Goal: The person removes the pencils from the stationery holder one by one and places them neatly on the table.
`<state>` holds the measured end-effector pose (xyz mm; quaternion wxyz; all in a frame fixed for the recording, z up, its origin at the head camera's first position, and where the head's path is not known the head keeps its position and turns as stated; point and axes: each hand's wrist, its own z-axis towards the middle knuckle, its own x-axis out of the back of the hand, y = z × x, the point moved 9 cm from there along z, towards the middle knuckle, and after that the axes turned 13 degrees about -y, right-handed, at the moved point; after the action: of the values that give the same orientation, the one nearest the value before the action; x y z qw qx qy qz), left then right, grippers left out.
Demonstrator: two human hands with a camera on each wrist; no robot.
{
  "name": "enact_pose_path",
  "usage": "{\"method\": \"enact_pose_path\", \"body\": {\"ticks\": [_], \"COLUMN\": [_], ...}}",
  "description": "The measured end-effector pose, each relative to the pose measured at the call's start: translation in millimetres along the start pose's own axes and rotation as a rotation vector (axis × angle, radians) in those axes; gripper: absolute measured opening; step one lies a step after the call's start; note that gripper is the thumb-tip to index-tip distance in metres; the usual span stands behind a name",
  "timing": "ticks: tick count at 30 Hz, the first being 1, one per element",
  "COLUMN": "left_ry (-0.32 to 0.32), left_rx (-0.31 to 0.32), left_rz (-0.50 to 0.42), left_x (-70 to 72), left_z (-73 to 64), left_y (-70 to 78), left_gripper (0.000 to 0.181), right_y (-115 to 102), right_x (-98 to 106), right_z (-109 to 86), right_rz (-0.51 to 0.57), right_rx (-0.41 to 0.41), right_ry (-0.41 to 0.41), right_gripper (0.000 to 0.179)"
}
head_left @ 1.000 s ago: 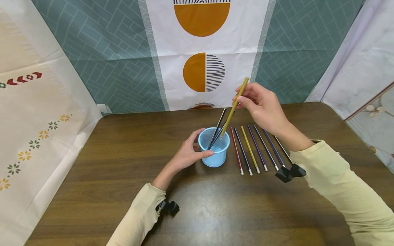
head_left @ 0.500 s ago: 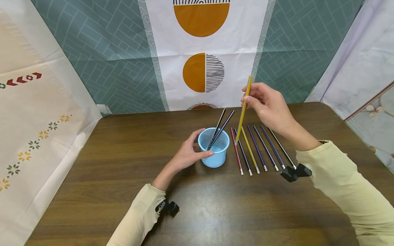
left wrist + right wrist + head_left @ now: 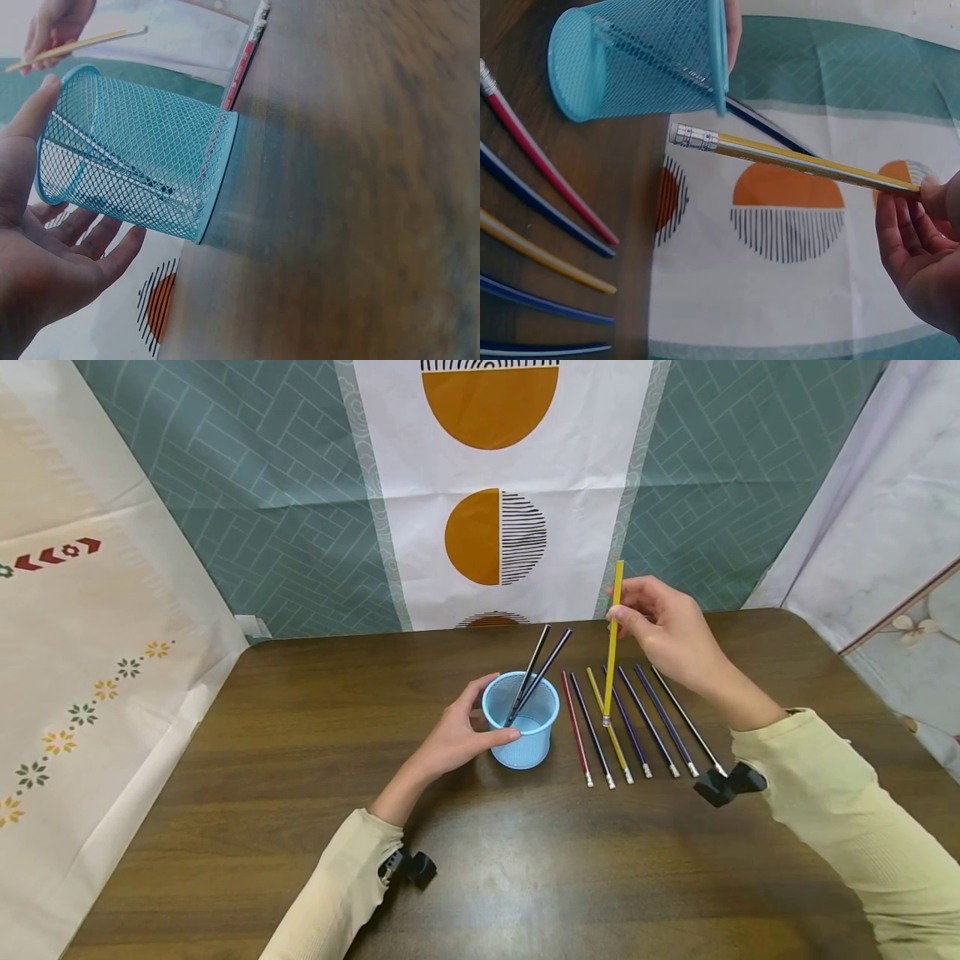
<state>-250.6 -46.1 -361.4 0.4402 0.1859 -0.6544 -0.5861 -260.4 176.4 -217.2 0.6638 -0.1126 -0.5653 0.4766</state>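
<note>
My left hand (image 3: 456, 732) holds a light blue mesh pencil cup (image 3: 525, 753) upright on the table, thumb at the near rim and fingers round its left side. Inside lean a black pencil (image 3: 536, 660) and a dark blue pencil (image 3: 555, 654). To the right, my right hand (image 3: 669, 628) pinches a yellow pencil (image 3: 795, 160) near its upper end, between thumb and fingers. Its eraser end points down and overlaps the row of pencils in the head view. The right wrist view shows that pencil beside the cup, outside it.
Right of the cup, several pencils lie side by side on the brown table (image 3: 480, 877): a red pencil (image 3: 576, 727) nearest the cup, then a dark one, another yellow pencil (image 3: 619, 753), and more blue and dark ones. A patterned cloth (image 3: 300, 510) hangs behind the table's far edge.
My right hand has moved right, carrying the yellow pencil from over the cup's opening to above the row, then slightly lower. My left hand and the cup have stayed in place.
</note>
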Motion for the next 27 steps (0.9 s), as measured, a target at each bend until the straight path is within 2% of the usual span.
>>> {"method": "enact_pose_path", "body": {"ticks": [12, 27], "left_ry": [-0.02, -0.04], "left_rx": [0.007, 0.032], "left_rz": [-0.03, -0.046], "left_x": [-1.3, -2.9], "left_z": [-0.4, 2.4], "left_y": [-1.1, -5.2], "left_gripper": [0.082, 0.086], "right_y": [24.3, 54.8], "right_x": [-2.1, -3.6], "right_z": [-4.2, -9.3], "right_rz": [-0.067, -0.059], "right_rx": [-0.09, -0.163], "right_ry": [-0.039, -0.08], "right_gripper": [0.019, 0.022]}}
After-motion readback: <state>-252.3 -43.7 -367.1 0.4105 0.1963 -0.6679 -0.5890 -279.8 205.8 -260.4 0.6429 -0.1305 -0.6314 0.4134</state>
